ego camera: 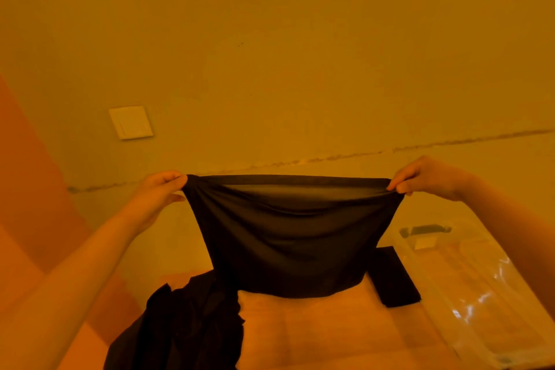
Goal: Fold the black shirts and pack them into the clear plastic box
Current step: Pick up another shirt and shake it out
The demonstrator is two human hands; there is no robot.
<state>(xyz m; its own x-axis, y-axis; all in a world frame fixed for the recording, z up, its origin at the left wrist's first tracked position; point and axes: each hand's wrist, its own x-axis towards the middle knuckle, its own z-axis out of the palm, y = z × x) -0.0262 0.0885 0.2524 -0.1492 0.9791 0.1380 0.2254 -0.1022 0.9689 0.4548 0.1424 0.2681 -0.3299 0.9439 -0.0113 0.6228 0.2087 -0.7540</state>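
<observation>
Everything's washed in a heavy orange tint, so colours are hard to trust. Closest to the camera, a crumpled heap of black shirts (183,327) sits on the bench (315,333) at lower left, its bottom cut off by the frame edge, so no telling how many pieces are in it. Over on the right is the clear plastic box (468,294), mostly just glare and see-through walls, with its near end running out of frame; what's inside is tough to read. Just beside the box, on the bench, lies a folded black shirt (393,276), its far end hidden behind the hanging cloth. That hanging piece is the black shirt (288,237) being held up over the bench, stretched flat between both hands, lower edge touching or just above the surface, can't tell which. The left hand (159,189) pinches one top corner, fingers curled into the fabric; the right hand (420,177) pinches the other corner the same way, so each grip is closed on cloth. Behind it all there's a wall (300,54) with a light switch (131,122) and a rough crack line (330,156).
</observation>
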